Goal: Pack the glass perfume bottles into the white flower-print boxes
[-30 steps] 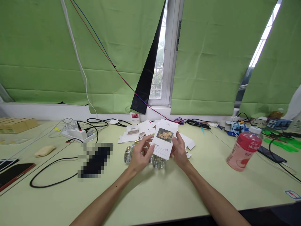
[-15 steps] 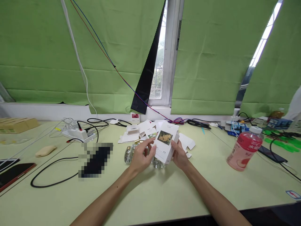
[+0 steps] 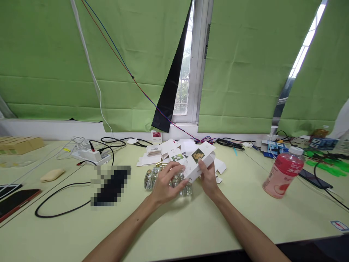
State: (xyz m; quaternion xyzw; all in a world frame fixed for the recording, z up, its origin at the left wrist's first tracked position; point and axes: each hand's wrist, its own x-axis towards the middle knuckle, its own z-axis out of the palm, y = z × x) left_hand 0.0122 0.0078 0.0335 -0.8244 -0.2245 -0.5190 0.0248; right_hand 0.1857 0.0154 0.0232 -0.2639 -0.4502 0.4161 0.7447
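Observation:
A small white carton [image 3: 203,165] with a yellow flower picture is held tilted above the table, its lower end toward the left. My right hand [image 3: 208,180] grips its right side, the thumb lying on the printed face near the picture. At the lower left end, the thumb and fingertips of my left hand [image 3: 165,183] close about the box's edge. Beneath and behind the left hand lies a row of small clear glass bottles [image 3: 148,179], partly covered by the fingers. Another carton with a green-and-white picture [image 3: 177,157] rests just behind the held one.
Opened white cartons [image 3: 149,159] pile up toward the window. A pink drink bottle [image 3: 283,173] stands at right, near a dark phone [image 3: 315,178]. On the left are a power strip [image 3: 91,155], a pixelated dark object [image 3: 111,187], a cream case [image 3: 52,175] and cables.
The carton has turned from nearly upright, face toward me, to a slant with its long side showing. The left hand has shifted slightly to its lower end.

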